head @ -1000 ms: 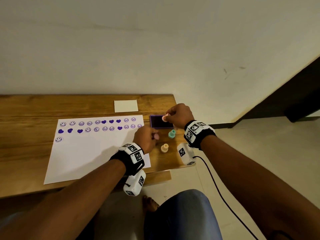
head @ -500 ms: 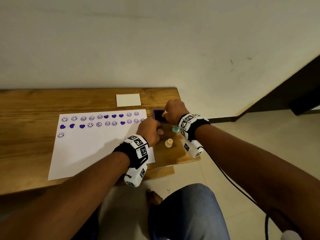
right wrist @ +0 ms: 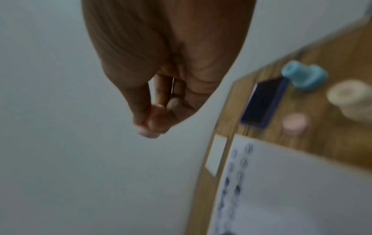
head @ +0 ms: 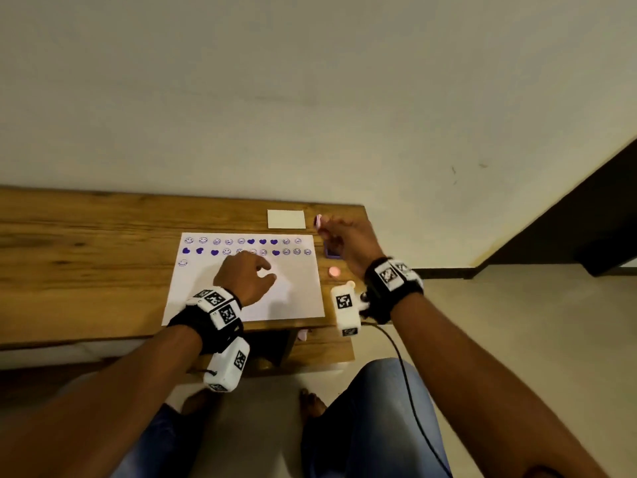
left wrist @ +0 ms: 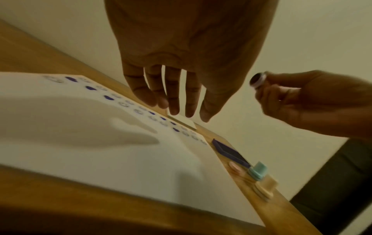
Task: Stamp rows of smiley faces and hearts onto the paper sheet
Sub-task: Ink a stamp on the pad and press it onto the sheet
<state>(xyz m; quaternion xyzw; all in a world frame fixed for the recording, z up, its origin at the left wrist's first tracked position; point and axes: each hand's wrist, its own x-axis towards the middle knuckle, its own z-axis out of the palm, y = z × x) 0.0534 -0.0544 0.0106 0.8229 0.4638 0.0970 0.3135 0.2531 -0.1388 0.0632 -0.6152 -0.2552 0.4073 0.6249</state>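
Observation:
The white paper sheet (head: 293, 298) lies on the wooden table, with two rows of purple smileys and hearts along its far edge and one smiley starting a third. My left hand (head: 267, 270) hovers over the middle of the sheet, fingers straight and spread (left wrist: 173, 98), holding nothing. My right hand (head: 324, 229) is raised above the purple ink pad (head: 332, 254) and pinches a small pink round stamp (left wrist: 257, 80), its inked face turned left. In the right wrist view the fingertips (right wrist: 150, 127) are bunched and the stamp is mostly hidden.
A pink cap (head: 333, 270), a teal stamp (left wrist: 258, 171) and a cream stamp (left wrist: 265, 187) stand by the pad near the table's right edge. A white card (head: 286, 219) lies beyond the sheet. A wall rises behind the table (head: 86, 243).
My right hand has lifted the stamp off the ink pad. My left hand has left the stamps, moved left over the sheet and uncurled. A pink cap now stands by the pad.

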